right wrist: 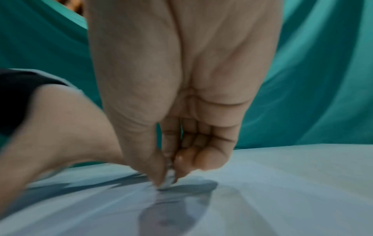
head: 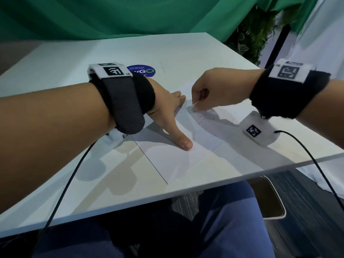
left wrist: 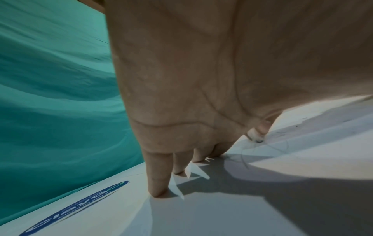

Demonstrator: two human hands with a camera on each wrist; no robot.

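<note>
A white sheet of paper (head: 186, 161) lies on the white table (head: 74, 58), with faint pencil marks (head: 201, 114) near its far part. My left hand (head: 163, 108) presses the sheet flat, its fingers (left wrist: 159, 183) straight and the thumb spread toward me. Just to its right, my right hand (head: 195, 103) pinches a small white eraser (right wrist: 168, 180) between thumb and fingertips, its tip down on the marked paper. The eraser (left wrist: 253, 136) also shows beyond my left palm. The right wrist view is blurred.
A round blue sticker (head: 143, 70) sits on the table behind my left wrist. Black cables (head: 316, 164) run off the table's near edge from both wrist units. Green cloth (head: 111, 15) hangs behind, with a plant (head: 251, 34) at the back right. My lap is below the table edge.
</note>
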